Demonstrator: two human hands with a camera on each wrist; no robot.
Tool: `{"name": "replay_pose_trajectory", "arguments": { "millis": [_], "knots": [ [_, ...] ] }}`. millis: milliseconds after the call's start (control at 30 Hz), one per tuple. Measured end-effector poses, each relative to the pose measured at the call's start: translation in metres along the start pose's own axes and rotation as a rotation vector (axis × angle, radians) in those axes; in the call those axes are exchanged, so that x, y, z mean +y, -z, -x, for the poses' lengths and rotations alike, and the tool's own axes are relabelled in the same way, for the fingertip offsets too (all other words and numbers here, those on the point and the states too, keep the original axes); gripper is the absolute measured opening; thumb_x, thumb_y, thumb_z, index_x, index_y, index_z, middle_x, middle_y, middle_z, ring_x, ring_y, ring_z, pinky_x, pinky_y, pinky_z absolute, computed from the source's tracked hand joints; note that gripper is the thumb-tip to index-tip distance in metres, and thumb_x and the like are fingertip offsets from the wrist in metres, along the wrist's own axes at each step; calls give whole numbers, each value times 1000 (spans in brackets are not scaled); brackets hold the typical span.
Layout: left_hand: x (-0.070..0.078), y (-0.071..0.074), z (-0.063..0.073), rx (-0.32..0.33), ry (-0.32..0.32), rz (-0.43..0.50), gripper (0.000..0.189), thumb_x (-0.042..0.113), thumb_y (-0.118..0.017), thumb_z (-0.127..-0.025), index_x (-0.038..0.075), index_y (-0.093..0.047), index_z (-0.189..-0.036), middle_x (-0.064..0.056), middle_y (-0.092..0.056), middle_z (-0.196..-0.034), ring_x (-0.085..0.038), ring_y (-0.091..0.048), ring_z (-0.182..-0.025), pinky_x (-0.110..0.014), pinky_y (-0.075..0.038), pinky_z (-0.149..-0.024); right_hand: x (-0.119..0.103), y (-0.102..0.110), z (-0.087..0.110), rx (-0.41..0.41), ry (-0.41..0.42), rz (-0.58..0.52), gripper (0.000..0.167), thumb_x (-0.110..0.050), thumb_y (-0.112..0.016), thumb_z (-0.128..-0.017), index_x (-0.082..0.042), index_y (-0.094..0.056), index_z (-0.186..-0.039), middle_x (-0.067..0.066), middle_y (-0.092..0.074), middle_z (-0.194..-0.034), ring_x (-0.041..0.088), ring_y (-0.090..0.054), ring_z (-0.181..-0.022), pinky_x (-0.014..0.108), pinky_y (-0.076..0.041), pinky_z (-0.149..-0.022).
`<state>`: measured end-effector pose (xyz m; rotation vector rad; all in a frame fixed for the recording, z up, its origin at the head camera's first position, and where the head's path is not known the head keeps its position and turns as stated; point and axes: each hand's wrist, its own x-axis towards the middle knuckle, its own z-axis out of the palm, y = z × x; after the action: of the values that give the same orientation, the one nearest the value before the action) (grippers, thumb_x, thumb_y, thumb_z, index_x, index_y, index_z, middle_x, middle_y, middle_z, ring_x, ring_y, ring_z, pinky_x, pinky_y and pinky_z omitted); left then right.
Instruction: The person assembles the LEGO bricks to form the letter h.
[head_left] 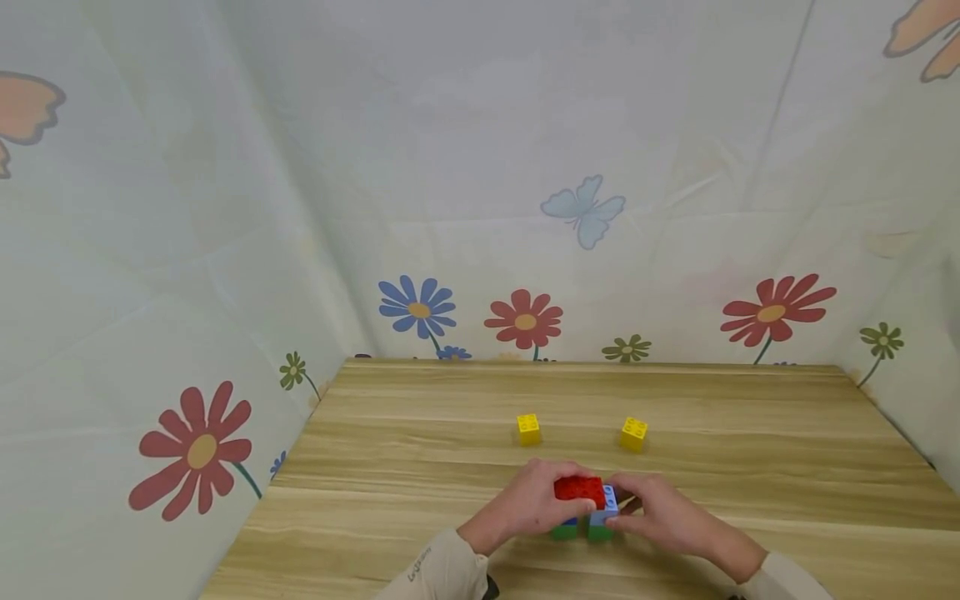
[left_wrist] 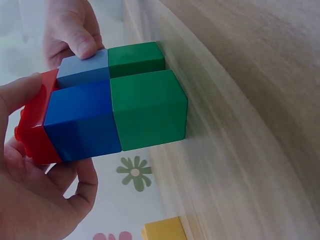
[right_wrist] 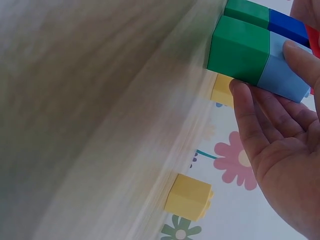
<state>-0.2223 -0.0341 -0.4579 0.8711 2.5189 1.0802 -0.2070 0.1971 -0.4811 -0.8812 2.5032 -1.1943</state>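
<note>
Two small brick stacks stand side by side with a narrow gap. The left stack has a dark blue brick [left_wrist: 82,117] on a green brick [left_wrist: 150,110]. In the right one, a light blue brick [right_wrist: 285,70] sits on another green brick [right_wrist: 240,47]. A red brick [head_left: 579,490] lies across the top, over the dark blue and part of the light blue, whose outer studs show. My left hand [head_left: 528,500] grips the red brick between thumb and fingers. With thumb and fingers on opposite sides, my right hand [head_left: 667,517] holds the light blue brick.
Farther back on the wooden table [head_left: 420,400] are two yellow bricks, one left [head_left: 528,430] and one right [head_left: 633,434], set apart. A pale curtain [head_left: 465,167] printed with flowers and butterflies hangs behind and beside the table.
</note>
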Motion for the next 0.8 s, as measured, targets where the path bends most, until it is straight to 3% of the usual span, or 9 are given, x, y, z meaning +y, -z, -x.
{"name": "replay_pose_trajectory", "arguments": {
  "millis": [233, 400, 600, 800],
  "knots": [
    [1, 1, 0, 2, 17, 1, 33, 40, -67, -87, 26, -65, -117, 15, -61, -102, -3, -52, -81, -19, -46, -69, -1, 0, -1, -3, -13, 4, 33, -34, -68, -87, -15, -60, -113, -8, -62, -102, 9, -61, -90, 25, -51, -77],
    [-2, 0, 0, 1, 31, 55, 33, 39, -68, -86, 27, -65, -116, 15, -61, -103, -3, -52, -83, -20, -46, -69, -3, 1, -1, -3, -13, -1, 33, -33, -68, -87, -15, -60, -114, -8, -63, -103, 8, -61, -90, 25, -51, -77],
    [-7, 1, 1, -12, 21, 107, 37, 39, -69, -86, 26, -64, -119, 15, -60, -106, -4, -53, -86, -21, -47, -71, -4, 1, 0, 3, -9, -4, 34, -33, -68, -87, -14, -60, -114, -7, -62, -103, 8, -61, -90, 25, -51, -76],
    [-17, 3, 9, 21, 4, 143, 40, 38, -70, -85, 24, -63, -122, 17, -60, -107, -4, -54, -88, -22, -47, -76, -4, 0, 0, 13, -1, 5, 36, -33, -69, -86, -12, -60, -114, -5, -63, -104, 10, -62, -89, 26, -52, -75]
  ]
}}
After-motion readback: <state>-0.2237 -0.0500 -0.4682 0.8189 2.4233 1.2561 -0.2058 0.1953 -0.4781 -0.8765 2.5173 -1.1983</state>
